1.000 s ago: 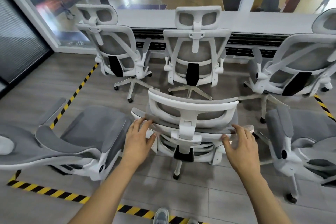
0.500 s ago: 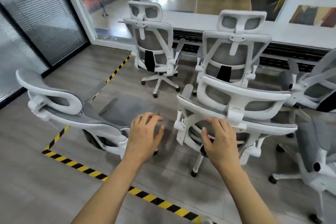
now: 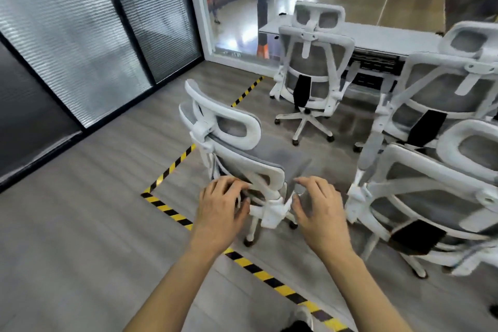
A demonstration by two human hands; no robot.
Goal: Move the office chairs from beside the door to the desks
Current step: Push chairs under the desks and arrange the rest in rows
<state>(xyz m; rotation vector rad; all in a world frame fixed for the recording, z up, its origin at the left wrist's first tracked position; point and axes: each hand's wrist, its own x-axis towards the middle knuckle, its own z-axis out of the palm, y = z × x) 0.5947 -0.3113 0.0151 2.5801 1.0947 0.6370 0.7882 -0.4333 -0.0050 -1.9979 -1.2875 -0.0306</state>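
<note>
A white-framed office chair (image 3: 242, 148) with grey mesh stands in front of me, its back turned to me and angled left. My left hand (image 3: 219, 210) curls its fingers onto the lower left edge of the chair's backrest frame. On the other side, my right hand (image 3: 322, 213) hangs beside the lower right of the backrest, fingers loosely bent with nothing clearly held. The chair's wheeled base shows just below my hands. A long white desk (image 3: 382, 38) runs along the glass wall at the back.
A second chair (image 3: 310, 70) sits at the desk, a third (image 3: 442, 94) to its right, and another (image 3: 431, 197) close by my right hand. Yellow-black floor tape (image 3: 172, 214) marks a corner. Glass partitions with blinds (image 3: 80, 35) close off the left.
My view swung left, from the middle chair to the left one. Both hands left the middle chair's backrest and came to this chair's lower back, the left one now on its frame.
</note>
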